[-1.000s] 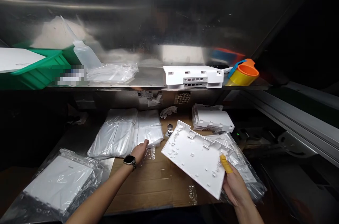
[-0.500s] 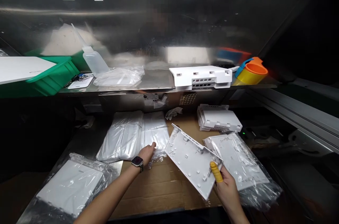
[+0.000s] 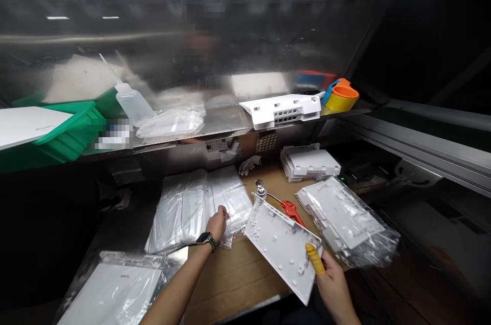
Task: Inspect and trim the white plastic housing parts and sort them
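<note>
My right hand [image 3: 326,271], with a yellow cover on its thumb, grips the lower right corner of a white plastic panel [image 3: 282,248], whose clip-studded inner face shows. My left hand [image 3: 218,223], wearing a watch on the wrist, is at the near edge of a stack of clear plastic bags [image 3: 230,192], its fingers pinched together at the bag edge. Beside that stack lies a second stack of clear bags [image 3: 178,207]. Behind the panel are a red-handled tool [image 3: 292,211] and a small round metal piece [image 3: 261,191].
Bagged white panels lie at the right [image 3: 347,217] and front left [image 3: 115,289]. White parts are stacked [image 3: 310,163] at the back right. The metal shelf [image 3: 222,123] holds a squeeze bottle [image 3: 134,102], a green bin [image 3: 72,130], a white part [image 3: 284,110] and tape rolls [image 3: 341,97].
The view has shifted, and the red-handled tool and round metal piece now show behind the panel. My left hand stays at the bags' edge; my right hand still holds the panel.
</note>
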Available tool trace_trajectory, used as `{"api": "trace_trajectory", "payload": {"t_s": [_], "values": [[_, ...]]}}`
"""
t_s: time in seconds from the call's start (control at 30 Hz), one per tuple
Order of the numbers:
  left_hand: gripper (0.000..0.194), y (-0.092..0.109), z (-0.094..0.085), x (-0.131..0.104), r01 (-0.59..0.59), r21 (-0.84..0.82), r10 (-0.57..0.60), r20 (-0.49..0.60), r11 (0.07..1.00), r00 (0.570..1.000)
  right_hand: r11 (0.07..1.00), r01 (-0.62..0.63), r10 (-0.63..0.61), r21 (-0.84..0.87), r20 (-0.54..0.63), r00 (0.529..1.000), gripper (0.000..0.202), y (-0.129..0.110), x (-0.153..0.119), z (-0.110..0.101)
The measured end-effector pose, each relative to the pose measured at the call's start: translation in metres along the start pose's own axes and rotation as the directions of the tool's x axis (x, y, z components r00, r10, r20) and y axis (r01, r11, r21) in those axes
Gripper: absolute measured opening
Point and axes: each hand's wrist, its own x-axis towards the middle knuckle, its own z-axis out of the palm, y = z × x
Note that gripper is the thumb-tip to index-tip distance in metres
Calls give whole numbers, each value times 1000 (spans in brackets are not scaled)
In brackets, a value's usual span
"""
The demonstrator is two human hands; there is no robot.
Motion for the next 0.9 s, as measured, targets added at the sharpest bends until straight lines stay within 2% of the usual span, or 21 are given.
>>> {"api": "trace_trajectory", "payload": {"t_s": [0.17,0.3,0.43,0.57,0.67,0.8,0.9], "values": [[29,-10,-4,7,-45,-141,41,-29,989,999,1000,13,-13,2,-71,997,55,4,-9,7],[25,-14,-3,13,-20,-192,7,-70,981,997,1000,-10,12,28,-61,998,61,4,-8,23],[26,-13,-7,23,-23,-178,7,-94,984,996,999,33,-33,7,-13,999,63,6,-4,58],[25,-6,-17,28,-105,-118,97,-67,987,993,987,142,-138,-74,60,989,56,10,2,101],[24,-1,-29,30,-162,-75,160,-37,984,986,975,200,-191,-98,95,977,47,14,6,121],[26,4,-47,40,-157,-74,156,-14,985,988,978,179,-175,-106,47,983,51,22,10,123],[24,5,-58,52,-113,-136,117,21,984,993,980,181,-183,-84,-11,983,58,24,12,119]]}}
